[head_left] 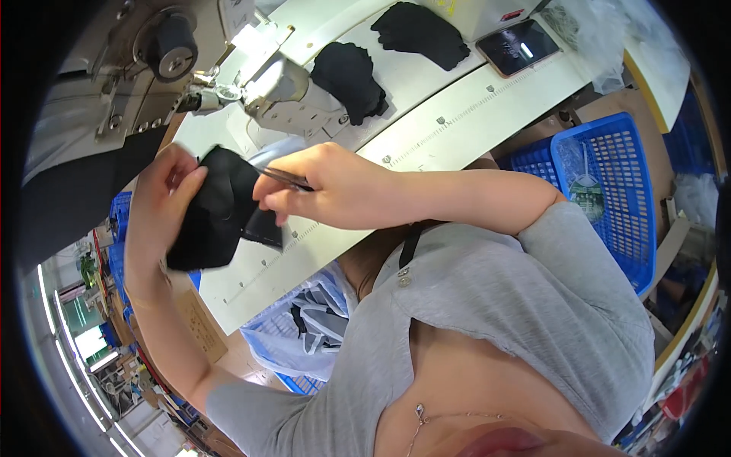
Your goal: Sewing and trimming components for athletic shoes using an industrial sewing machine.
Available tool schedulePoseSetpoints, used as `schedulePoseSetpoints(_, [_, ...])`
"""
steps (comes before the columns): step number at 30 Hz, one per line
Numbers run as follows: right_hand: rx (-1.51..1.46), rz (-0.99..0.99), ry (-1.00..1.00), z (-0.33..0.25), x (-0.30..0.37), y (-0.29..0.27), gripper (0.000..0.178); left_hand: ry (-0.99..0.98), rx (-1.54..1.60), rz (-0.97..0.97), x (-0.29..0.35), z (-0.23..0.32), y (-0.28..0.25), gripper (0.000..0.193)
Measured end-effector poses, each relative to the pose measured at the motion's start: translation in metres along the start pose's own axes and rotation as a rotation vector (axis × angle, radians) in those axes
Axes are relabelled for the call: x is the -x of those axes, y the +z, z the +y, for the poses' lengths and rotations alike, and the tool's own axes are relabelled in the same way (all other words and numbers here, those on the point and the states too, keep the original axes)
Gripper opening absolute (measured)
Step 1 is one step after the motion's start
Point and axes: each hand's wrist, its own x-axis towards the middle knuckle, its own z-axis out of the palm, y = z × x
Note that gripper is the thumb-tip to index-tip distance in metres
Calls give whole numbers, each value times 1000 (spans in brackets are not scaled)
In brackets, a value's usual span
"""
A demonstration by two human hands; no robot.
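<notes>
My left hand (pixel 173 181) pinches the upper edge of a black fabric piece (pixel 209 217), which hangs over the white sewing table (pixel 426 145). Close beside the cloth, my right hand (pixel 324 186) grips a slim dark metal tool (pixel 283 177) that points toward the fabric; whether it is tweezers or snips I cannot make out. Part of the cloth near my right fingers is hidden or blurred. Just beyond my hands is the sewing machine (pixel 278 87). Two more black fabric pieces lie past it, one nearer (pixel 346 80) and one farther (pixel 421 36).
A phone (pixel 519 47) lies at the table's far right. Under the table's right end stands a blue plastic basket (pixel 647 206). Below the front edge, a plastic-lined basket (pixel 263 343) holds grey and black cloth. The machine's head (pixel 99 84) overhangs the left.
</notes>
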Motion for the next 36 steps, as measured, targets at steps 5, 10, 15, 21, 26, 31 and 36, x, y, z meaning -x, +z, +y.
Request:
schedulePoseSetpoints(5, [-84, 5, -24, 33, -32, 25, 33, -26, 51, 420, 82, 49, 64, 11])
schedulePoseSetpoints(10, [520, 195, -432, 58, -22, 36, 17, -3, 196, 643, 85, 53, 127, 14])
schedulePoseSetpoints(15, [579, 188, -567, 58, -13, 10, 14, 77, 287, 994, 61, 47, 166, 23])
schedulePoseSetpoints(21, [414, -412, -329, 16, -23, -36, 11, 410, 795, 12, 42, 5, 138, 30])
schedulePoseSetpoints(26, [244, -432, -131, 5, -24, -50, 11, 324, 1215, -126, 28, 15, 112, 9])
schedulePoseSetpoints(31, [298, -207, 91, -6, -29, -59, 13, 112, 931, 26, 29, 27, 102, 14])
schedulePoseSetpoints(36, [39, -136, 122, 1, -24, -58, 22, 120, 659, 300, 36, 38, 110, 20])
